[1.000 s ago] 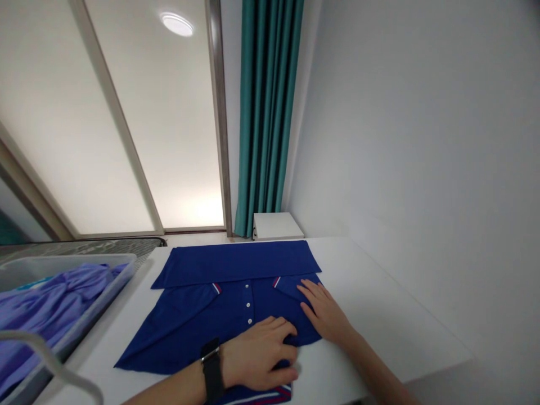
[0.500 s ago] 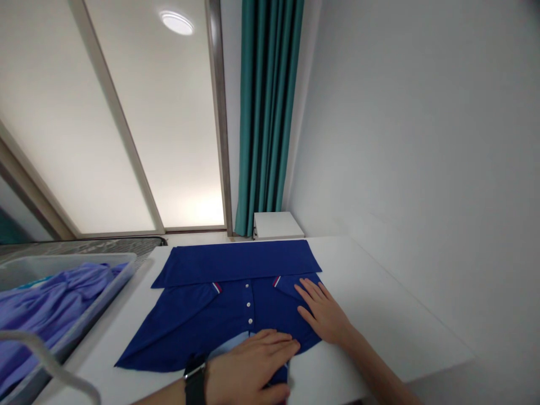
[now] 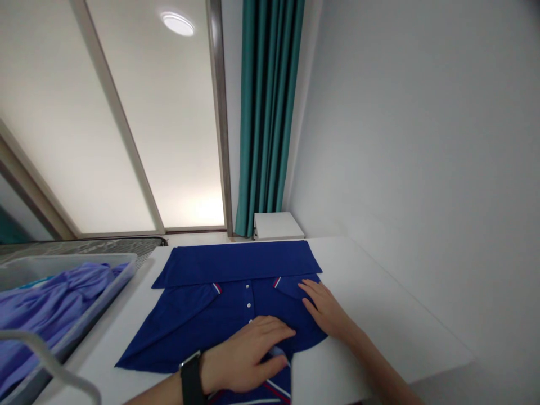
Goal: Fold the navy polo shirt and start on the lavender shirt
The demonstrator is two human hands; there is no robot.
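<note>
A dark blue polo shirt point(image 3: 189, 318) lies flat on the white table point(image 3: 350, 270), its far end folded over in a band. White buttons run down its middle, and the folded sleeves end in red-and-white striped cuffs. My left hand point(image 3: 248, 351), with a black watch point(image 3: 193, 377) on the wrist, rests over the collar area, fingers stretched out and thumb apart. Part of the striped collar point(image 3: 276, 388) shows below it. On the shirt's right side my right hand point(image 3: 324, 306) lies with spread fingers on the cloth near the right sleeve.
To the left stands a clear plastic bin point(image 3: 126, 270) with purple clothes point(image 3: 63, 298) in it. A grey curved tube point(image 3: 50, 363) crosses the lower left corner. Behind the table are a small white cabinet point(image 3: 278, 225) and a green curtain point(image 3: 270, 112). A wall point(image 3: 413, 140) borders the right.
My left hand has moved slightly up and left over the collar, uncovering more of its striped edge. My right hand has shifted a little to the right; the cloth's right corner spreads outward.
</note>
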